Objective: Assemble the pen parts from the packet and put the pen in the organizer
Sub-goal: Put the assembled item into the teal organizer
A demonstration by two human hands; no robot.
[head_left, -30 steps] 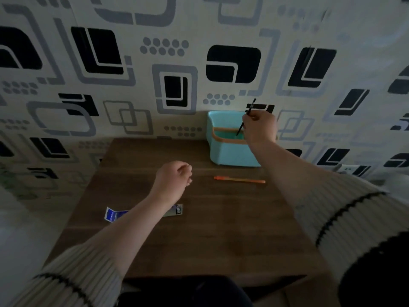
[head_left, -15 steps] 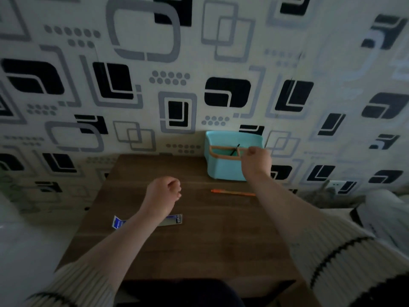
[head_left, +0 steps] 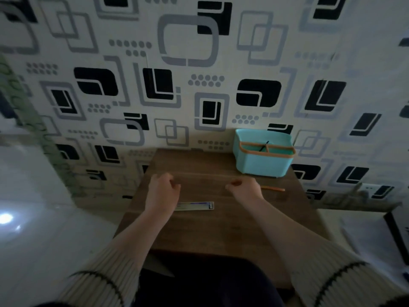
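Nearest to the person, two forearms in ribbed cream sleeves with a dark band reach out over the near edge of a small brown wooden table (head_left: 221, 229), which stands pushed up against a patterned wall (head_left: 199, 63). The left hand (head_left: 162, 191) hangs above the left half of the table with its fingers curled into a loose fist, and nothing shows inside it. Just beyond its wrist, near the middle of the table, lies a flat packet (head_left: 194, 206) with a bluish strip along it, its left end hidden under that hand. The right hand (head_left: 245, 188) is over the right half of the table, also curled inward with the fingertips tucked toward the palm; it is too dim and blurred to tell whether anything small sits between them. Just beside it, toward the right edge of the table, an orange pen (head_left: 273, 189) lies flat on the wood, partly covered by that hand. Farther back, in the far right corner of the table and close against the wall, stands a pale blue organizer (head_left: 263, 165) with an orange rim and an orange divider across its top. A thin black pen (head_left: 264, 146) stands tilted inside it, leaning across the divider, well apart from both hands.
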